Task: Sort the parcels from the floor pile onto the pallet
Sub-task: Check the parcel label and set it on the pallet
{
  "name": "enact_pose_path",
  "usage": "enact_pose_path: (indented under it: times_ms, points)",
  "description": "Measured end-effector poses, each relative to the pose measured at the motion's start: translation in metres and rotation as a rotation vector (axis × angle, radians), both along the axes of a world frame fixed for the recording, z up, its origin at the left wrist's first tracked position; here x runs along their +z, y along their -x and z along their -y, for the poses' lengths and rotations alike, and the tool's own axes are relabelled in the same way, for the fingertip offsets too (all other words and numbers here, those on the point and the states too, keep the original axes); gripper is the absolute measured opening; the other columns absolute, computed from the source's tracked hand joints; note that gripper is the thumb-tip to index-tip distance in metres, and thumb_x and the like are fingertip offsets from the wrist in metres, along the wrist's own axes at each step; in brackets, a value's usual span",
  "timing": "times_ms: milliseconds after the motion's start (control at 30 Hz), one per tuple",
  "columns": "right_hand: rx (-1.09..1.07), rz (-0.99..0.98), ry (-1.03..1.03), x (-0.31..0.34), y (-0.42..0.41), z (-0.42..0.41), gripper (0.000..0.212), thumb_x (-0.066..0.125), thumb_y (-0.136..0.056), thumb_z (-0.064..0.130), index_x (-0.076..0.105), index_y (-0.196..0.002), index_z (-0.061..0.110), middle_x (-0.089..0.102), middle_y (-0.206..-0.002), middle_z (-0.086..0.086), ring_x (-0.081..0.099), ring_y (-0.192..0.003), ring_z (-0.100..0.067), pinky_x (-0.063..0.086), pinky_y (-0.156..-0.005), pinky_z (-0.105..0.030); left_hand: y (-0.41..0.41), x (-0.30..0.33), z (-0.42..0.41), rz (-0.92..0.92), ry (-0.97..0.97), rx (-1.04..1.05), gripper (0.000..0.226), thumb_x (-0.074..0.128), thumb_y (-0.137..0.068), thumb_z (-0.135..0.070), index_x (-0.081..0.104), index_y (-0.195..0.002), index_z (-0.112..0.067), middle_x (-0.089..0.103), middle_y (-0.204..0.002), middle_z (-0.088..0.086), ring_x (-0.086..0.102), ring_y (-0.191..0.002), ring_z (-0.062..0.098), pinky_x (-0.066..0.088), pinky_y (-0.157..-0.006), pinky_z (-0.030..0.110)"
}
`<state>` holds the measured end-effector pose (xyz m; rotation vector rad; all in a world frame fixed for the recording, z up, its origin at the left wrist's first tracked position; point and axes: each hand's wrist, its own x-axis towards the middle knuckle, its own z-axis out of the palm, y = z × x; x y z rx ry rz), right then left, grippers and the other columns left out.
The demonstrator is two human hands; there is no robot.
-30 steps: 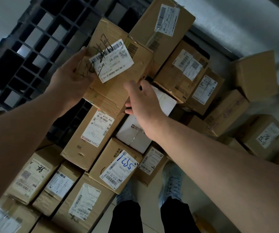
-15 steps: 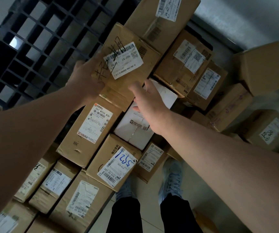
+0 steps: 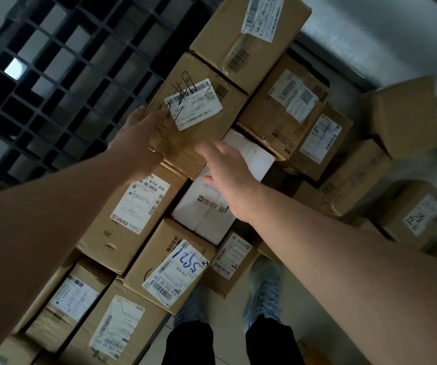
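The cardboard parcel (image 3: 199,119) marked J4-J06 sits at the pallet's (image 3: 54,83) near edge, about twelve o'clock from our feet, wedged among other brown boxes with a white box (image 3: 220,191) just below it at six o'clock. Our left hand (image 3: 138,138) lies against its nine o'clock side, fingers fairly straight and pressed to the board; whether the thumb curls beneath we cannot tell. Our right hand (image 3: 227,175) hovers spread and relaxed over the parcel's near corner and the white box, holding nothing.

We judge the parcel stiff but worn: creased, taped, dented at the lower edge, so it should take a two-handed squeeze on opposite side walls rather than a pull on the flaps or label. It looks a moderate weight and not slippery.

Its label (image 3: 193,104) reads "J4-J06" under black marker scrawl. The box (image 3: 251,35) at one o'clock seems to show "J4-J0…". A long carton (image 3: 130,214) shows "N705 A36". Another box (image 3: 175,264) bears "5921" handwritten in blue, above "516-K20".
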<state>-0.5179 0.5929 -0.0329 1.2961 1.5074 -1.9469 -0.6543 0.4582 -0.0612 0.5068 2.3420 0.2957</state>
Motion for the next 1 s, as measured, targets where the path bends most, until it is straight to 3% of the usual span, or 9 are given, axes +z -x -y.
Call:
enact_pose_path:
  times_ms: [133, 200, 233, 267, 300, 500, 667, 900, 1000]
  points:
    - [0.08, 0.023, -0.042, -0.002, -0.001, -0.001, 0.069, 0.057, -0.098, 0.04, 0.037, -0.16, 0.02, 0.04, -0.163, -0.007, 0.04, -0.148, -0.025, 0.04, -0.12, -0.053, 0.0, -0.003, 0.001, -0.062, 0.06, -0.065, 0.097, 0.077, -0.091, -0.023, 0.016, -0.159, -0.052, 0.0, -0.173, -0.004, 0.014, -0.157, 0.037, 0.018, -0.12, 0.069]
    - [0.149, 0.047, -0.063, 0.0, 0.003, -0.001, 0.047, 0.054, -0.1, 0.035, 0.054, -0.143, 0.018, 0.055, -0.146, -0.014, 0.055, -0.134, -0.028, 0.048, -0.112, -0.051, 0.0, -0.002, 0.0, -0.099, 0.081, -0.116, 0.097, 0.077, -0.092, -0.025, 0.013, -0.161, -0.05, -0.004, -0.173, -0.002, 0.001, -0.158, 0.035, 0.01, -0.122, 0.066]
    - [0.195, 0.059, -0.098, 0.003, 0.005, 0.0, 0.03, 0.053, -0.101, 0.03, 0.061, -0.125, 0.016, 0.061, -0.133, -0.016, 0.035, -0.139, -0.038, 0.052, -0.105, -0.047, 0.0, -0.001, -0.001, -0.107, 0.085, -0.136, 0.096, 0.076, -0.092, -0.026, 0.013, -0.161, -0.048, -0.005, -0.173, -0.002, -0.002, -0.158, 0.035, 0.01, -0.122, 0.066]
    - [0.246, 0.075, -0.144, 0.005, 0.009, 0.0, 0.024, 0.051, -0.101, 0.025, 0.061, -0.116, 0.009, 0.064, -0.108, -0.013, 0.039, -0.094, -0.012, 0.054, -0.093, -0.043, 0.001, 0.0, -0.003, -0.112, 0.091, -0.153, 0.096, 0.076, -0.092, -0.027, 0.012, -0.161, -0.046, -0.007, -0.173, -0.002, -0.003, -0.158, 0.035, 0.012, -0.121, 0.067]
    - [0.309, 0.09, -0.197, 0.008, 0.013, 0.002, 0.02, 0.049, -0.102, 0.02, 0.062, -0.112, 0.009, 0.059, -0.105, -0.012, 0.057, -0.096, -0.028, 0.054, -0.093, -0.046, 0.001, 0.002, -0.005, -0.116, 0.1, -0.173, 0.096, 0.076, -0.092, -0.027, 0.012, -0.162, -0.045, -0.008, -0.173, -0.003, -0.003, -0.158, 0.036, 0.015, -0.121, 0.068]
    - [0.58, 0.139, -0.397, 0.03, 0.011, 0.015, 0.045, 0.049, -0.104, 0.032, 0.046, -0.143, 0.011, 0.034, -0.147, -0.017, 0.058, -0.118, -0.036, 0.055, -0.096, -0.047, -0.009, 0.027, -0.006, -0.162, 0.13, -0.237, 0.089, 0.071, -0.096, -0.029, 0.014, -0.162, -0.045, -0.005, -0.173, -0.003, 0.001, -0.158, 0.034, 0.03, -0.117, 0.066]
    - [0.63, 0.009, -0.485, 0.063, -0.003, 0.016, 0.044, 0.051, -0.106, 0.034, 0.047, -0.144, 0.012, 0.038, -0.149, -0.014, 0.052, -0.126, -0.033, 0.05, -0.105, -0.051, -0.021, 0.07, 0.001, -0.219, 0.094, -0.274, 0.078, 0.064, -0.101, -0.029, 0.017, -0.161, -0.045, -0.001, -0.173, -0.005, 0.004, -0.159, 0.029, 0.021, -0.122, 0.058]
    - [0.602, -0.121, -0.582, 0.151, -0.041, 0.007, 0.043, 0.055, -0.105, 0.033, 0.049, -0.145, 0.018, 0.04, -0.149, -0.009, 0.05, -0.131, -0.029, 0.048, -0.108, -0.048, -0.054, 0.173, -0.001, -0.267, 0.042, -0.289, 0.07, 0.055, -0.104, -0.034, 0.017, -0.161, -0.042, 0.01, -0.172, -0.003, 0.017, -0.157, 0.031, 0.028, -0.121, 0.058]
    - [0.619, -0.144, -0.656, 0.221, -0.072, 0.004, 0.058, 0.054, -0.105, 0.037, 0.038, -0.158, 0.018, 0.031, -0.162, -0.009, 0.038, -0.146, -0.03, 0.041, -0.117, -0.049, -0.074, 0.245, 0.005, -0.29, 0.017, -0.347, 0.064, 0.049, -0.105, -0.039, 0.021, -0.162, -0.035, 0.016, -0.171, -0.001, 0.023, -0.155, 0.03, 0.031, -0.119, 0.059]
